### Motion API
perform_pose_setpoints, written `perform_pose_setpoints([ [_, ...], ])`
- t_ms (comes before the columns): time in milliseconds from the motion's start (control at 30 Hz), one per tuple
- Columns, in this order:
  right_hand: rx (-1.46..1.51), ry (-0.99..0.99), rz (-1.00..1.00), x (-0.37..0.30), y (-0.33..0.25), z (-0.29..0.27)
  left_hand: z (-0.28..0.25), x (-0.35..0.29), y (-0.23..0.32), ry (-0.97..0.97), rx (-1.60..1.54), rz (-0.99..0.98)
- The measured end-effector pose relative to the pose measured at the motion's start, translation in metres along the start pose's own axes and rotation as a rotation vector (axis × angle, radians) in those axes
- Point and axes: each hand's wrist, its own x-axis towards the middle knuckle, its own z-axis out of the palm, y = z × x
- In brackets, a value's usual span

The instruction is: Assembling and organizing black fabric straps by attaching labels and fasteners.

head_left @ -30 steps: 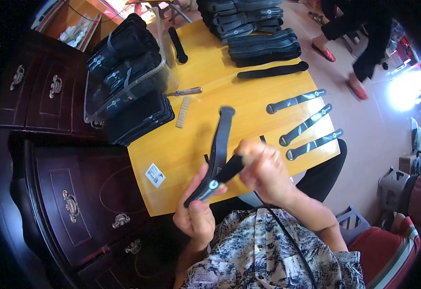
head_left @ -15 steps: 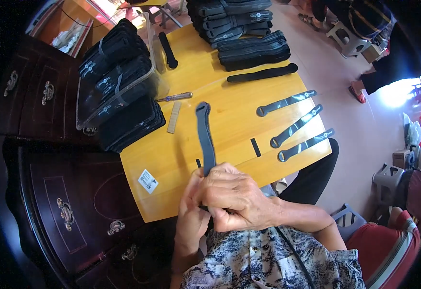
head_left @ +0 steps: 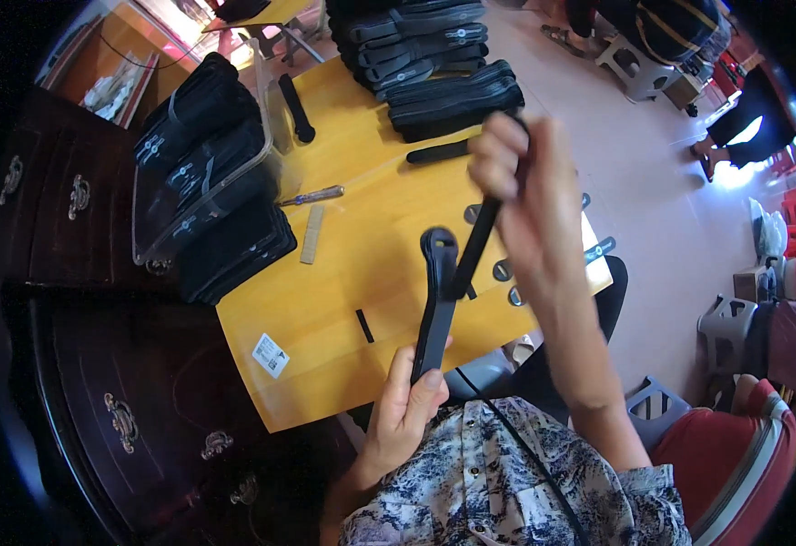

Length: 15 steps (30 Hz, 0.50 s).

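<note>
In my left hand, low in the middle, a few black and grey slotted straps are gripped at their lower end. Their rounded, slotted tips point up over the table. My right hand, slightly smeared by motion, is raised to the right with its fingers closed round a black strap. That strap slants down from the fist, its lower end beside the left hand's straps; whether they touch I cannot tell. Behind my right forearm, several grey straps lie partly hidden on the table.
A yellow table spreads beneath my hands. On it are a screwdriver, a tan strip, a white label and a small black strip. Strap bundles fill a clear bin at left; a strap stack stands far back.
My hands have parted. The right has swung up and right with a black strap, while the left remains low, holding straps. The view has shifted a little.
</note>
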Motion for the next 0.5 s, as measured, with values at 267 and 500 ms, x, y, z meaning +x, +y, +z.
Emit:
perform_pose_setpoints([
  [267, -0.019, -0.036, -0.383, 0.12, -0.162, -0.031, -0.027, -0.048, -0.029, 0.114, -0.016, -0.098],
  [500, -0.033, -0.457, -0.149, 0.023, -0.148, -0.002, -0.063, 0.008, -0.007, 0.46, 0.171, 0.129],
])
